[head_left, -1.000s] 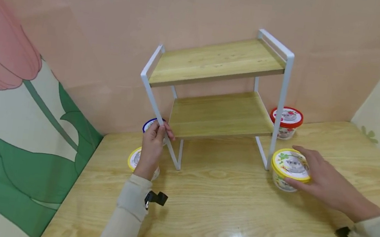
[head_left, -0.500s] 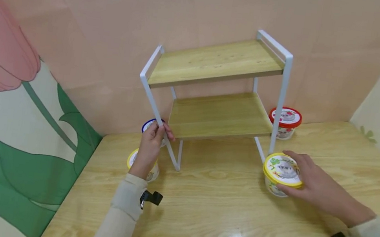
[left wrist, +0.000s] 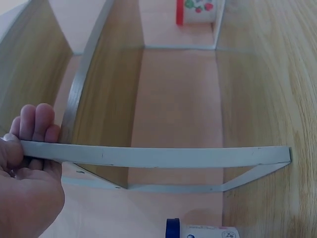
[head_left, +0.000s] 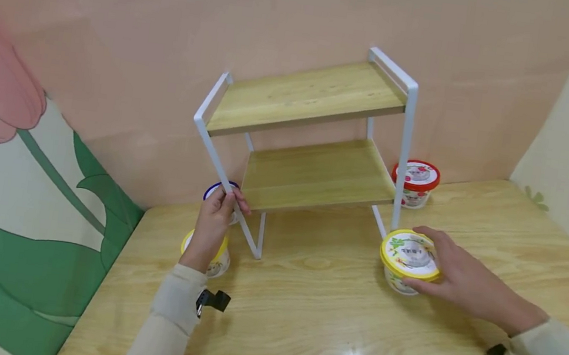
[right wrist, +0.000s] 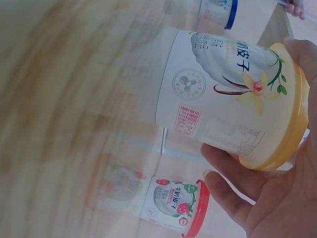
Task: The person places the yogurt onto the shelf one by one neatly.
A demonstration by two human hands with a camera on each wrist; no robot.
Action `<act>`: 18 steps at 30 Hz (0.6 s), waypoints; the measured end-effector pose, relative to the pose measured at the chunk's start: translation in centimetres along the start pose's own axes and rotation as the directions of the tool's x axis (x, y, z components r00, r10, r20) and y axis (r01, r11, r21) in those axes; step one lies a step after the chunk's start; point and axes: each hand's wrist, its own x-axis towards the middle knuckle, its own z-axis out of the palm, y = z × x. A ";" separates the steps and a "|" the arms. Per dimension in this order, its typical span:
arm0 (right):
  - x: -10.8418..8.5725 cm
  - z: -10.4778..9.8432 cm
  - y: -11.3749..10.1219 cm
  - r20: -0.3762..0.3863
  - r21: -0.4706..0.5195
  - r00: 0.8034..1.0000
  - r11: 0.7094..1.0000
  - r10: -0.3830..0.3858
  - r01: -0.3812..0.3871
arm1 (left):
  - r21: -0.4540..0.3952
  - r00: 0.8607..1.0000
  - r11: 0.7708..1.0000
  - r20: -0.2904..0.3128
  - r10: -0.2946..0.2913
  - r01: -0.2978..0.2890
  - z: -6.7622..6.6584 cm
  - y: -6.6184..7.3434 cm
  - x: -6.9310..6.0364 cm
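Observation:
My left hand grips the front left leg of a two-tier shelf with wooden boards and a white metal frame. In the left wrist view, my fingers and thumb wrap that white bar. My right hand holds a yellow-lidded tub by its lid, thumb on the near side and fingers on the far side. This tub stands at the shelf's front right foot and hides it. The right wrist view shows its white printed side close up.
A red-lidded tub stands behind the shelf's right side. Left of the shelf are a blue-lidded tub and another yellow-lidded tub, partly behind my left hand. The wooden table meets a pink wall at the back.
My right hand has brought the yellow-lidded tub left and slightly nearer, in front of the shelf's right foot. My left hand keeps its grip on the leg. The head view has shifted slightly.

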 end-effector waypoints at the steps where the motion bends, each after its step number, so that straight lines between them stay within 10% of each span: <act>1: 0.0 0.1 -0.1 0.008 0.003 1.000 1.000 0.011 -0.011 | 0.001 1.000 1.000 -0.006 -0.007 0.007 -0.1 -0.1 -0.2; 18: -1.9 1.2 -1.7 0.000 0.000 1.000 1.000 0.016 -0.016 | 0.000 0.999 0.999 0.029 0.041 -0.041 1.5 -0.6 -0.2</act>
